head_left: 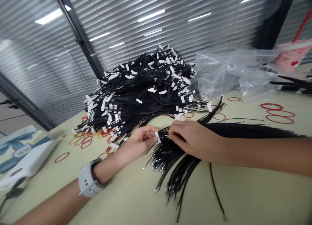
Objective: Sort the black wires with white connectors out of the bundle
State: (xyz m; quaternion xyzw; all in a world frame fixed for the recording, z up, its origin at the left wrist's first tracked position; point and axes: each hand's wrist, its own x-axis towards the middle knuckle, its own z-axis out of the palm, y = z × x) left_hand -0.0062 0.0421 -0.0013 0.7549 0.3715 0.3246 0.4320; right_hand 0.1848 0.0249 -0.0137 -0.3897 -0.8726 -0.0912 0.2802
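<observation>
I read the live head view as follows. My left hand (142,141), with a grey-banded smartwatch (88,178) on its wrist, is closed in a fingertip pinch on a small white connector (157,137) at the near end of a loose bundle of black wires (243,130). My right hand (195,138) is closed over the same bundle just beside that pinch, its fingers curled on the wires, so the two hands are almost touching. The bundle lies across the bench (234,192) directly in front of me, with its long run reaching toward the right and a spray of crimped metal terminals (158,163) fanning out below the hands. Beyond it sits a large heap of black leads (138,88) tipped with white connectors, its near edge close to my left hand. Red rubber bands (278,112) lie on the bench, and a crumpled clear plastic bag (226,72) sits behind the bundle to the right. In my judgement, the step in hand is the handling of a single connector within this bundle. The next move calls for a steady left pinch on the connector, with the right hand holding the neighbouring wires apart, because the thin leads lie closely together and can snag.
</observation>
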